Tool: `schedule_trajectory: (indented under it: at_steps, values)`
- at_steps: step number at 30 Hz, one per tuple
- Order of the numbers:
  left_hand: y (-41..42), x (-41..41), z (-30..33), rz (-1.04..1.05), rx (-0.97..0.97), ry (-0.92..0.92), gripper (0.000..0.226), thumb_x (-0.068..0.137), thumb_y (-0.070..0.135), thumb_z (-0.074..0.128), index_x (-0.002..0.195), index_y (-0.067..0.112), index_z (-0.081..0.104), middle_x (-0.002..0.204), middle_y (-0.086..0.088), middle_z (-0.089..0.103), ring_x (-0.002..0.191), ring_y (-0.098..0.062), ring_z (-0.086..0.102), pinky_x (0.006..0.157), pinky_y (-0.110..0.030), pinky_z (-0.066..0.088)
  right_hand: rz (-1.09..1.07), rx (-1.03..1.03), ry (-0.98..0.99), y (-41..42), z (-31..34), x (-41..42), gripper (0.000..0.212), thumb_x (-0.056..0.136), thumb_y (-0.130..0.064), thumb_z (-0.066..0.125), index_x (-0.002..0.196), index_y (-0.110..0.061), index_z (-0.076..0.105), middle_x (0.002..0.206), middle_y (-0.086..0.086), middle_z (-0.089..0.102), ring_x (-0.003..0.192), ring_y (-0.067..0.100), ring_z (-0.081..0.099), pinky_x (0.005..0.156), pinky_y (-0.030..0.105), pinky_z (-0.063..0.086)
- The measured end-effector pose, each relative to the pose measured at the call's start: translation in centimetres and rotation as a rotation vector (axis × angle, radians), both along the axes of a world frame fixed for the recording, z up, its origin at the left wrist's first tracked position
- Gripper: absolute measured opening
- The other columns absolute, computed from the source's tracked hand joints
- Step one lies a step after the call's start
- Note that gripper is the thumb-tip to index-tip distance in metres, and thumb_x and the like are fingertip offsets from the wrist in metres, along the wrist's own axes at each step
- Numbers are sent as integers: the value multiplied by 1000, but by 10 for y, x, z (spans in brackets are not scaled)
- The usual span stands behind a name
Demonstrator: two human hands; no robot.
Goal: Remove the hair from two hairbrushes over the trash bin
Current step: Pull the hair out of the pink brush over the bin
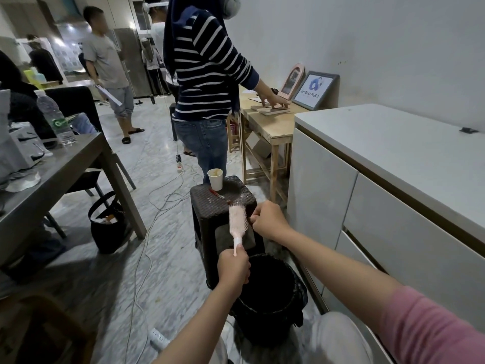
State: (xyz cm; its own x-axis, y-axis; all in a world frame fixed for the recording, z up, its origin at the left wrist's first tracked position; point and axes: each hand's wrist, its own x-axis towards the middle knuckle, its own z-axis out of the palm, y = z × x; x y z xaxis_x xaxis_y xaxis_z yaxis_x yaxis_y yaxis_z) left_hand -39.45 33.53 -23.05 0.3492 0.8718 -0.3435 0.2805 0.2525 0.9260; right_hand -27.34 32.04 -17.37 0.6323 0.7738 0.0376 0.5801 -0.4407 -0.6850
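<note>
Our left hand (233, 266) grips the pink brush (238, 222) by its handle, just above the black bin (270, 292). Our right hand (267, 219) pinches at the bristles, beyond the bin.

Ahead of your left grip (234, 267), just beyond the brush it holds, a dark woven stool (210, 203) stands on the pale marble floor (168, 274). A paper cup (215, 178) sits upright at the stool's far edge, and a reddish-brown comb (219, 194) lies flat just in front of the cup. Directly below your two grips, a black trash bin (270, 292) rests on the floor, touching the stool's near side. White cables (147, 248) trail over the floor to the left of your left grip.
</note>
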Motion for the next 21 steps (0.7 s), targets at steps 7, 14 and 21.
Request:
schedule_trajectory:
  at_steps: [7, 14, 21]
  values:
    - [14, -8, -4, 92, -101, 18, 37, 101, 25, 42, 77, 1, 56, 60, -9, 49, 43, -19, 39, 42, -23, 29, -100, 183, 332, -6, -2, 19, 22, 88, -5, 59, 66, -7, 62, 69, 8, 61, 67, 21, 64, 67, 38, 62]
    - [16, -8, 0, 97, -119, -13, 34, 100, 24, 43, 80, 1, 57, 61, -8, 51, 45, -18, 41, 43, -24, 32, -241, 252, 356, -20, -9, 39, 15, 81, -4, 71, 66, -8, 70, 67, 9, 69, 64, 21, 69, 75, 39, 61]
    - [19, -11, 5, 227, -79, -10, 37, 101, 24, 43, 74, 1, 53, 61, -10, 52, 47, -21, 45, 46, -26, 36, -328, 139, 208, -23, -29, 58, 12, 76, -7, 74, 65, -11, 72, 78, 10, 74, 83, 23, 71, 83, 40, 58]
